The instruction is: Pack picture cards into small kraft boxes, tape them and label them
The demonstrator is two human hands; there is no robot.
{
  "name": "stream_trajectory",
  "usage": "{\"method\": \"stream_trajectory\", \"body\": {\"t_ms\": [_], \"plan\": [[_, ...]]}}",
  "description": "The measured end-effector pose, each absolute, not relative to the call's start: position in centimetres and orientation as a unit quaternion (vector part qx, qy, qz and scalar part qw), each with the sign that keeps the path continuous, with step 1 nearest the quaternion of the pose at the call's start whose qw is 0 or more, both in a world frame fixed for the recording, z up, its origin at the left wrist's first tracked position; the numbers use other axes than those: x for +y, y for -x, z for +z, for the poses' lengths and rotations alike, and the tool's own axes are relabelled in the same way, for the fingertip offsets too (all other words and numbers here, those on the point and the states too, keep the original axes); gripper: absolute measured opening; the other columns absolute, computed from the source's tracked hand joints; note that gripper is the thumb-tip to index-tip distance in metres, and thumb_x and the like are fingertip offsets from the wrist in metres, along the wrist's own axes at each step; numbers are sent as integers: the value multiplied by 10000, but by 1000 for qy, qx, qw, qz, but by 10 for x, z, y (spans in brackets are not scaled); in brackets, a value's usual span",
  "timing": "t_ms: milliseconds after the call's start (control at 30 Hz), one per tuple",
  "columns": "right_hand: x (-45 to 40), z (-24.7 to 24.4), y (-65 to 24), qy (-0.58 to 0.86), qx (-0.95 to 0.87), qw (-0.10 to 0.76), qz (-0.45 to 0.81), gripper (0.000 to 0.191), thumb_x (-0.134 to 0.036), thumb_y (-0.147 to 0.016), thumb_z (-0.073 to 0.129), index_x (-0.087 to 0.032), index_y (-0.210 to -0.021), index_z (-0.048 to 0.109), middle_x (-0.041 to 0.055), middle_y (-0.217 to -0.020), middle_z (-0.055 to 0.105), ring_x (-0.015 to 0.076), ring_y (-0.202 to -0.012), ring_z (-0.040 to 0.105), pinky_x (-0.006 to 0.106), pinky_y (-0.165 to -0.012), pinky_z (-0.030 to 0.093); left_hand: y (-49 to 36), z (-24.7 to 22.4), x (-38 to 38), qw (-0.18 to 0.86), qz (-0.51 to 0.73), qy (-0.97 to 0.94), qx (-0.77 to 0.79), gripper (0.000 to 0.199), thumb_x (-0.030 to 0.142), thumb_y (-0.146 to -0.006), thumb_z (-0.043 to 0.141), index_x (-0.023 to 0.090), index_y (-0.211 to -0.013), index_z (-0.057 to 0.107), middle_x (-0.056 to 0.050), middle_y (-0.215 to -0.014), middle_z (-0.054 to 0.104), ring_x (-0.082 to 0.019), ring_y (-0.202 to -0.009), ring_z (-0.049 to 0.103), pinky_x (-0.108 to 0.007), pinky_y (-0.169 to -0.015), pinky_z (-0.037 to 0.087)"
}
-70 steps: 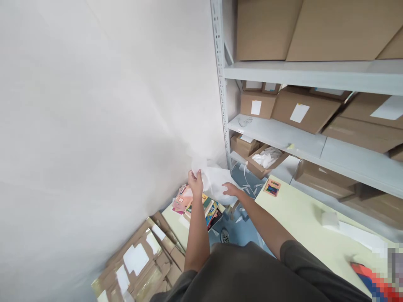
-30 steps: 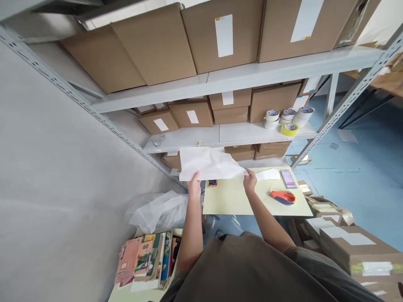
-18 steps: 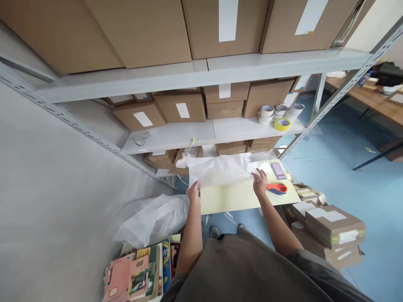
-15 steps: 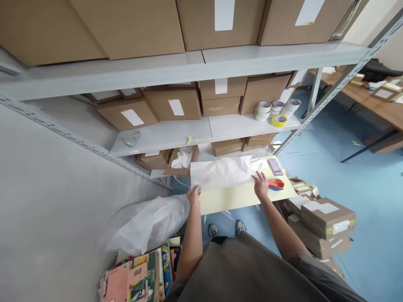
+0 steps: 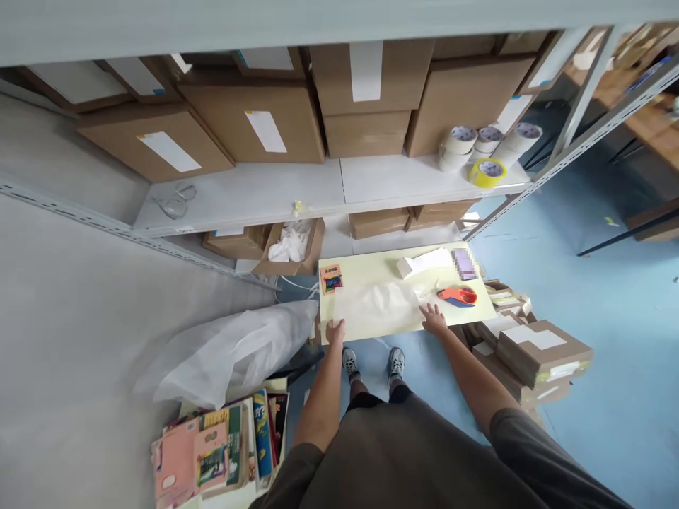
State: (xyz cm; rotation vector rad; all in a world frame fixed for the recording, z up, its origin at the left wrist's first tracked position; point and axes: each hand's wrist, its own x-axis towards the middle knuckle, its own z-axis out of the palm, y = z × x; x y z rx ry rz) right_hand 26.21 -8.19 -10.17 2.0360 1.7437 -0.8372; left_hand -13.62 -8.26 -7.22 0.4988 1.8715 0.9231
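Observation:
A thin white translucent sheet (image 5: 378, 307) lies across the pale yellow table (image 5: 366, 265). My left hand (image 5: 335, 332) is closed on its lower left corner at the table's front edge. At the sheet's right end, my right hand (image 5: 433, 318) has its fingers spread, touching or just above the edge. Close to that hand lie orange and blue scissors (image 5: 458, 296). A small pink booklet (image 5: 332, 279) is at the table's left end. Toward the back right are a folded white paper piece (image 5: 424, 262) and a pixelated purple item (image 5: 465, 264).
Shelves (image 5: 254, 187) with cardboard boxes stand behind the table, holding tape rolls (image 5: 487, 172). Left are a large white plastic bag (image 5: 233, 346) and stacked books (image 5: 212, 452). Packed boxes (image 5: 545, 350) sit on the right floor.
The white sheet has come down flat onto the table, uncovering the booklet and the folded white paper. Both hands have moved with it, and the camera view has tilted downward.

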Motion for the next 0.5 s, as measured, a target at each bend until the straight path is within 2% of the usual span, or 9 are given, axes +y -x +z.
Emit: {"method": "stream_trajectory", "body": {"t_ms": [67, 133, 233, 333, 400, 500], "plan": [[-81, -105, -262, -699, 618, 174, -316, 877, -235, -879, 641, -272, -1692, 312, 161, -1780, 185, 430, -1638, 125, 658, -1222, 268, 136, -73, -93, 420, 337, -235, 809, 472, 322, -838, 739, 193, -1281, 639, -171, -1334, 679, -368, -1431, 523, -501, -1154, 433], [-82, -104, -259, -692, 633, 143, -317, 903, -319, -885, 683, -268, -1697, 290, 168, -1783, 165, 442, -1637, 108, 666, -1228, 245, 134, -73, -101, 359, 264, -333, 831, 566, 285, -892, 664, 184, -1442, 573, -192, -1528, 560, -356, -1528, 402, -509, -1252, 321], [-85, -101, -247, -654, 682, 70, -321, 823, -386, -933, 651, -273, -1683, 330, 137, -1786, 180, 402, -1648, 89, 600, -1245, 264, 124, -79, -106, 326, 100, -543, 768, 570, 259, -935, 586, 192, -1502, 576, -171, -1613, 496, -333, -1551, 374, -469, -1287, 290], [-82, -104, -232, -587, 717, 52, -372, 801, -376, -934, 662, -291, -1672, 362, 113, -1789, 177, 378, -1652, 98, 534, -1238, 312, 110, -94, -105, 343, -36, -626, 699, 654, 303, -938, 603, 207, -1580, 517, -141, -1730, 336, -372, -1617, 235, -503, -1273, 311], [-74, -110, -224, -566, 716, 72, -403, 834, -380, -919, 693, -308, -1676, 351, 112, -1792, 162, 385, -1649, 107, 536, -1231, 323, 103, -105, -99, 340, -79, -634, 690, 729, 374, -944, 618, 225, -1636, 442, -126, -1774, 226, -406, -1638, 140, -540, -1260, 317], [-61, -121, -218, -574, 705, 95, -406, 843, -360, -921, 696, -342, -1679, 328, 86, -1801, 132, 379, -1651, 92, 568, -1249, 274, 101, -117, -87, 326, -84, -641, 690, 786, 449, -947, 618, 249, -1669, 380, -119, -1786, 184, -416, -1643, 100, -554, -1272, 286]]}}
